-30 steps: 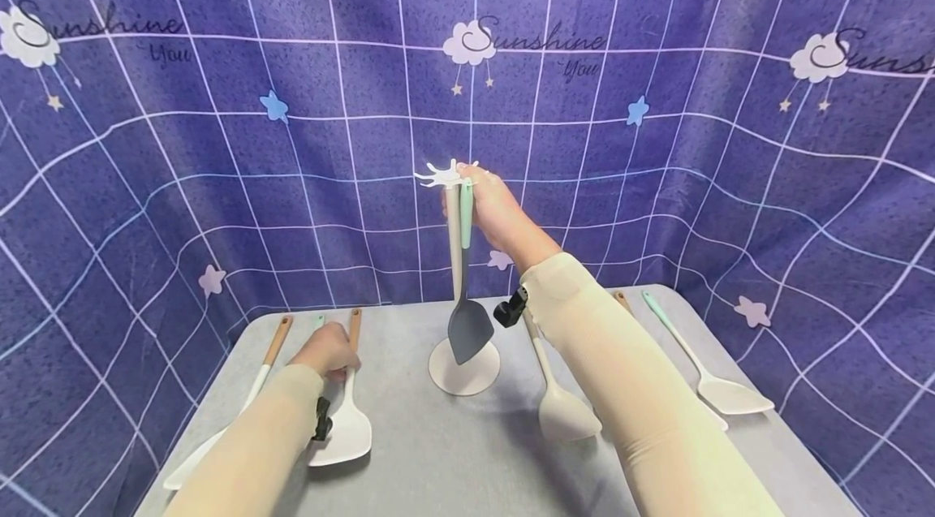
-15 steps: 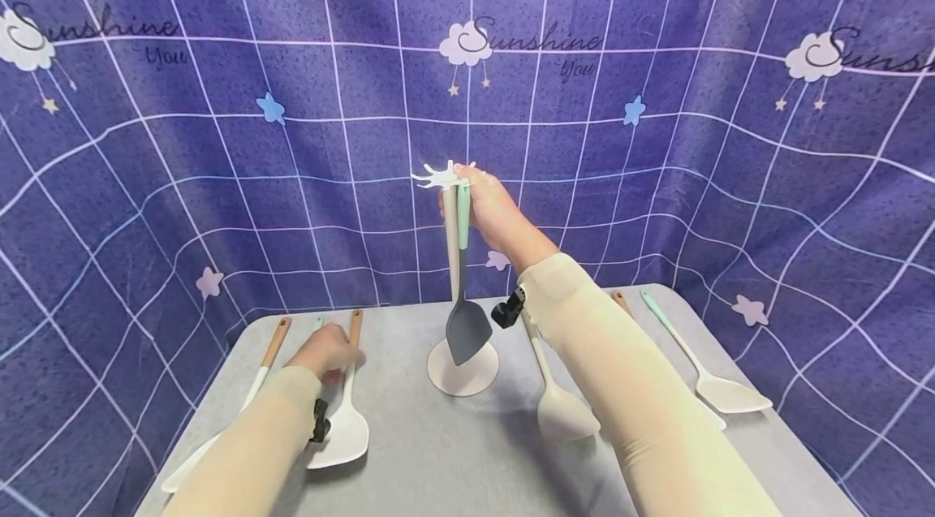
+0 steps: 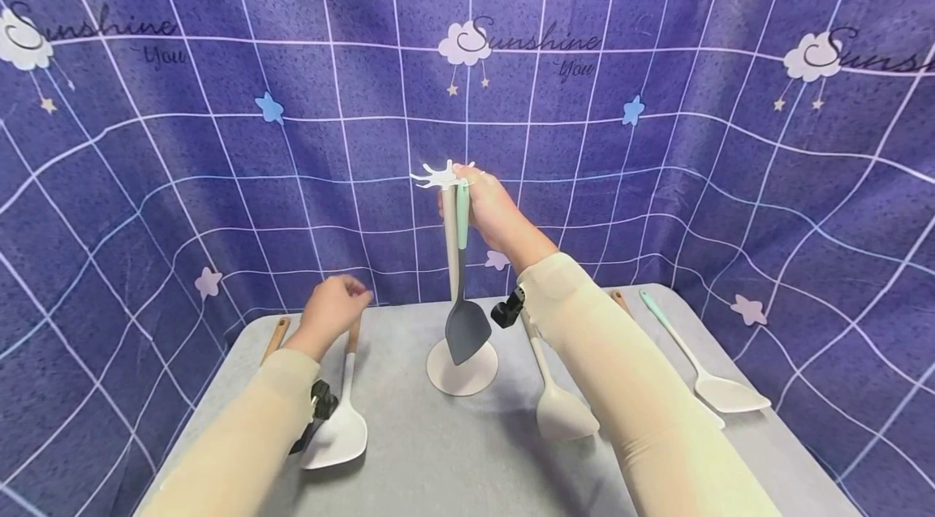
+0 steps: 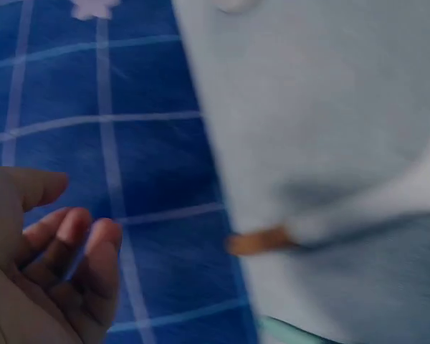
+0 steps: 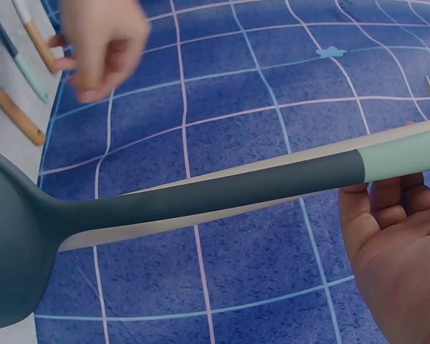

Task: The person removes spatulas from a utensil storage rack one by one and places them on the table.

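My left hand (image 3: 336,310) is in the air above the back left edge of the table, its fingers loosely bent with nothing in them. Below it lies a white turner (image 3: 339,436) with a wooden handle (image 4: 261,240). My right hand (image 3: 497,208) grips the top of a beige utensil stand (image 3: 450,245), near its white hook ring (image 3: 440,176). From that ring hangs a dark grey turner (image 3: 467,330) with a mint handle, in front of the pole. In the right wrist view the fingers lie behind the pole and the mint handle (image 5: 405,154).
On the right of the table (image 3: 409,468) lie a beige ladle-like utensil (image 3: 566,415) and a white turner with a mint handle (image 3: 730,394). A wooden handle (image 3: 276,337) shows at the left, partly under my arm. A blue grid curtain (image 3: 394,95) stands behind.
My left hand has let go of the wooden-handled white turner and risen up and back from it. The right hand stays at the top of the stand.
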Demonstrator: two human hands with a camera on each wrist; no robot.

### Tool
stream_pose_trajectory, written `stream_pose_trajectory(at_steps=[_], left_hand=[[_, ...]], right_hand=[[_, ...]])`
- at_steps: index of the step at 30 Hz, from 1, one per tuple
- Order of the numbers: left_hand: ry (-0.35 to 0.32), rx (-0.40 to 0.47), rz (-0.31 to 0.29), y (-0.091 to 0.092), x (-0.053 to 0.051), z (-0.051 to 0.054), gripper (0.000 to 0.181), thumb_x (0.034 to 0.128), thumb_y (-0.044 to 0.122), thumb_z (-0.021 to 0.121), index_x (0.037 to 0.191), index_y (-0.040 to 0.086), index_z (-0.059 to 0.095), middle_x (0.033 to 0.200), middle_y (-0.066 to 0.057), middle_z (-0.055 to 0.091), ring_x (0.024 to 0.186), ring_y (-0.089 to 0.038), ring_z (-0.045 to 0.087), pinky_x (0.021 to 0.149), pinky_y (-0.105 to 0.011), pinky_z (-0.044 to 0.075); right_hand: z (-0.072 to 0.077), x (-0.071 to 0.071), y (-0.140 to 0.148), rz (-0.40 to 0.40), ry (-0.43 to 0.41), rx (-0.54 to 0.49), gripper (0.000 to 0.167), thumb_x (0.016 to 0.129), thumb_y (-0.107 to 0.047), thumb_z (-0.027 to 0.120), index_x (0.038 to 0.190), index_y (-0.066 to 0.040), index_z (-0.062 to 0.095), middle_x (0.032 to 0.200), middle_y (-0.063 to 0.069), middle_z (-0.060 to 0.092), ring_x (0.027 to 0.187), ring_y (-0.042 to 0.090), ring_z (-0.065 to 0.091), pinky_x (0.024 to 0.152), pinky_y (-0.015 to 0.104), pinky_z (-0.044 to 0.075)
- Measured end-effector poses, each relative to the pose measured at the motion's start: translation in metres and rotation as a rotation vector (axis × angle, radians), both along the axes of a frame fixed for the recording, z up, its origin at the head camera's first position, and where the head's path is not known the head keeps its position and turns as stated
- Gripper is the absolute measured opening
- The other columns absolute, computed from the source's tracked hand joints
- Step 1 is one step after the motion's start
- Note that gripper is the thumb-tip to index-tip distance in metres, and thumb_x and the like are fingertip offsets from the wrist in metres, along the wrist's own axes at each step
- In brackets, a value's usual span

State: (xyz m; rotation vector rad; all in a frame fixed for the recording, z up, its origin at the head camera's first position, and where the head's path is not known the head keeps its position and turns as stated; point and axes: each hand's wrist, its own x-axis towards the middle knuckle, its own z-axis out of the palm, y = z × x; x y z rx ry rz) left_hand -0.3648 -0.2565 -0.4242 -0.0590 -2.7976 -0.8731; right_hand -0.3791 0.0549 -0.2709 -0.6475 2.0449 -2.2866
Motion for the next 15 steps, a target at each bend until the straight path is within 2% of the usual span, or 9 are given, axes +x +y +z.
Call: stream_pose_trajectory(at_steps=[4,6,9,12,15], left_hand=[[0.205,0.096,-0.045,0.027,0.014,0.040,0.029,0.1102,0.033,0.068,0.118,0.009,0.082,0.109,-0.014,0.085,0.097,-0.034,0.078,0.091,-0.053,0.063],[0.286,0.145,-0.069,0.042,0.024,0.062,0.026,0.1112,0.033,0.068,0.115,0.011,0.082,0.106,-0.012,0.085,0.094,-0.031,0.076,0.090,-0.052,0.062],[0.391,0.194,-0.113,0.061,0.037,0.089,0.025,0.1110,0.033,0.069,0.112,0.011,0.082,0.103,-0.010,0.084,0.092,-0.029,0.075,0.088,-0.049,0.062],[0.496,0.224,-0.153,0.075,0.048,0.110,0.023,0.1102,0.030,0.071,0.109,0.010,0.083,0.101,-0.009,0.082,0.090,-0.027,0.074,0.086,-0.045,0.060],[0.616,0.242,-0.183,0.087,0.056,0.125,0.021,0.1091,0.026,0.072,0.108,0.008,0.083,0.098,-0.008,0.079,0.090,-0.025,0.073,0.085,-0.039,0.059]], right_hand=[[-0.001,0.001,0.000,0.008,0.008,0.002,0.050,0.120,-0.038,0.042,0.088,-0.013,0.070,0.082,0.003,0.073,0.090,0.026,0.073,0.091,0.037,0.062],[-0.002,0.001,0.001,0.017,0.017,0.008,0.053,0.120,-0.039,0.041,0.085,-0.012,0.071,0.081,0.003,0.073,0.089,0.025,0.072,0.089,0.037,0.061],[-0.002,0.001,0.001,0.023,0.023,0.015,0.055,0.120,-0.040,0.040,0.084,-0.012,0.070,0.080,0.002,0.072,0.086,0.022,0.071,0.089,0.037,0.061],[-0.002,0.000,0.001,0.013,0.017,0.015,0.050,0.121,-0.039,0.041,0.089,-0.012,0.070,0.081,0.001,0.072,0.087,0.021,0.072,0.090,0.037,0.062],[-0.001,0.000,0.001,-0.002,0.005,0.006,0.044,0.121,-0.038,0.041,0.098,-0.011,0.069,0.084,0.001,0.073,0.090,0.021,0.074,0.093,0.038,0.063]])
